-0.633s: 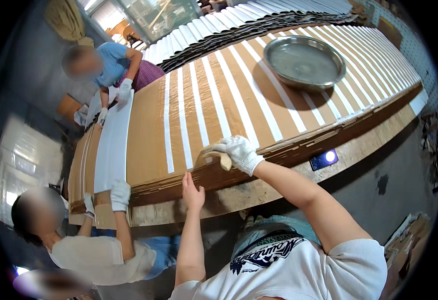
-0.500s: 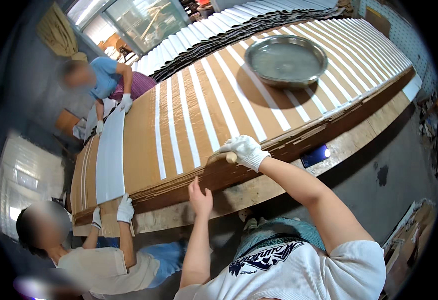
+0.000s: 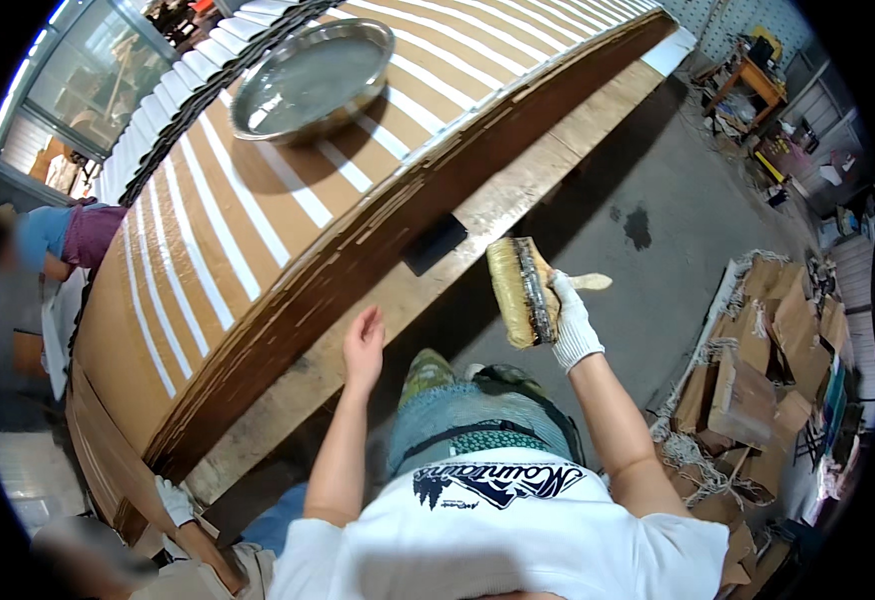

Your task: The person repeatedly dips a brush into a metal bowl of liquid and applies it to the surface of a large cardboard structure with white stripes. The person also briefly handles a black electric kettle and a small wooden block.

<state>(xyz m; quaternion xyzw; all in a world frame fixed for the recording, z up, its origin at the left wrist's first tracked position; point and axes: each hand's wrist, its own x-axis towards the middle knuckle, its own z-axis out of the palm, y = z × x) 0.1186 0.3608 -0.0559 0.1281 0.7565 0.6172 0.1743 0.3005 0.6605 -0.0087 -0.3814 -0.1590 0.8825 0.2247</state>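
Note:
My right hand, in a white knitted glove, grips a wide flat brush with a pale wooden handle. Its bristles are yellowish and wet-looking, with a dark band beside them. The brush is in the air over the floor, off the bench edge. My bare left hand hovers by the bench with fingers stretched out and holds nothing. In front of me lies a tall stack of brown cardboard sheets, fanned so that white edge strips show. On it rests a round metal basin of cloudy greyish liquid.
A dark phone lies on the wooden bench beside the stack. One co-worker in blue stands at far left; another's gloved hand touches a sheet at lower left. Cardboard scraps and string heap up at right.
My right hand has swung right, taking the brush from the stack edge out over the floor. The view has turned right. The co-workers' white panel is no longer plainly seen on the stack.

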